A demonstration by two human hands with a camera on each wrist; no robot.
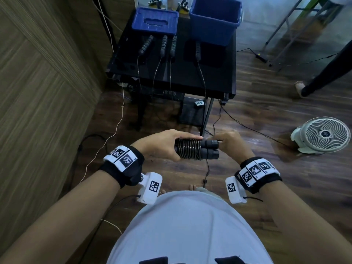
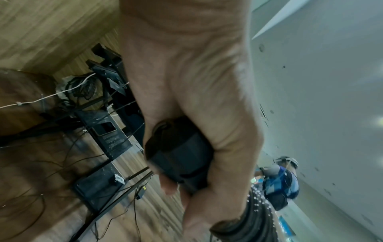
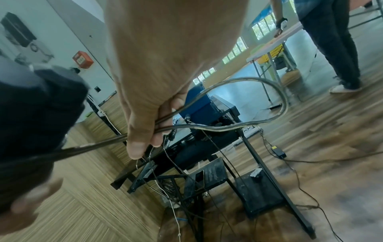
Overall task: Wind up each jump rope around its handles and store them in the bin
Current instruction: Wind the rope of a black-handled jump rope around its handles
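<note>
My left hand grips a pair of black jump-rope handles held side by side, with the rope wound in tight coils round them. The left wrist view has the handle ends in my palm and the coils below. My right hand is at the handles' right end and pinches a loop of the loose rope between thumb and fingers. An open blue bin stands at the back right of the black table. Several more handles lie on the table, their ropes hanging over the front edge.
A blue lid lies at the table's back left. A white fan sits on the wooden floor to the right, with cables running across the floor. Another person's leg is at the far right. A wooden wall runs along the left.
</note>
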